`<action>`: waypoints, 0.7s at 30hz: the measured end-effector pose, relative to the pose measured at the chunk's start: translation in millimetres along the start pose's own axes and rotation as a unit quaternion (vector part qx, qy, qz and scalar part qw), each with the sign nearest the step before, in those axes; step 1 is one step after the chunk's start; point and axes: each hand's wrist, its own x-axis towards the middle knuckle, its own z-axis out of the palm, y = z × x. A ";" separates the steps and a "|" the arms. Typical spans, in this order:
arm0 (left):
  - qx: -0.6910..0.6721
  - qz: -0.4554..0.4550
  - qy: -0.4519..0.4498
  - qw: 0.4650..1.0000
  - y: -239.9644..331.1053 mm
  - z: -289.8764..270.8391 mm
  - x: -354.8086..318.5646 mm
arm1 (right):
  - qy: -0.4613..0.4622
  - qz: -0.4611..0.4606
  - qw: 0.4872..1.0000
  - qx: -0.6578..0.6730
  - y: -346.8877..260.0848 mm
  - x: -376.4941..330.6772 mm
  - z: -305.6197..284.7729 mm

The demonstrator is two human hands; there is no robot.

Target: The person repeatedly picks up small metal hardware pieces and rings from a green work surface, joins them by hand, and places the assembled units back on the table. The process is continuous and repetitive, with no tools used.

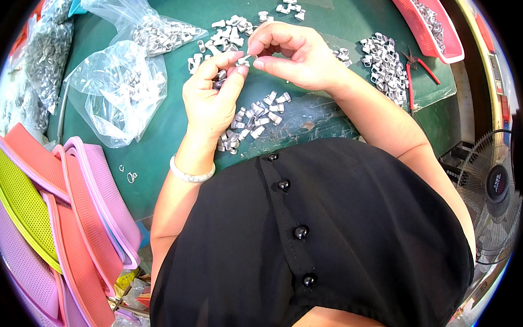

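My left hand [210, 102], with a pale bangle [191, 174] on its wrist, pinches a small silver metal clip [243, 61] between thumb and fingertips. Close beside it, my right hand [304, 55] is closed in a pinch. A thin bit shows at its fingertips, too small to name. Dark grey pieces [219, 80] show by my left thumb. Loose silver clips [258, 114] lie in a pile just nearer than my hands. Beyond the fingers spreads another pile of clips [231, 33].
More clips [385, 67] lie right, beside red-handled pliers [422, 70] and a pink basket [453, 44]. Plastic bags [100, 82] of parts stand left on the green table [169, 5]. Stacked colored baskets [95, 186] fill the lower left; a fan [497, 184] stands right.
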 end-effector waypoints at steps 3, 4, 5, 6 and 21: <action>0.003 0.003 0.003 1.000 0.3 0.2 0.0 | -0.002 -0.009 1.000 -0.005 0.6 0.4 -0.1; 0.005 0.002 0.002 1.000 0.3 0.1 0.0 | -0.003 -0.009 1.000 -0.009 0.5 0.4 0.0; 0.006 0.000 0.002 1.000 0.4 -0.3 0.0 | -0.003 -0.008 1.000 -0.013 0.5 0.4 0.0; 0.008 -0.001 0.001 1.000 0.2 -0.3 0.4 | -0.003 -0.008 1.000 -0.016 0.7 0.3 -0.2; 0.051 -0.058 0.005 0.997 -8.0 -2.4 4.3 | -0.004 0.038 0.999 -0.031 15.7 3.2 2.1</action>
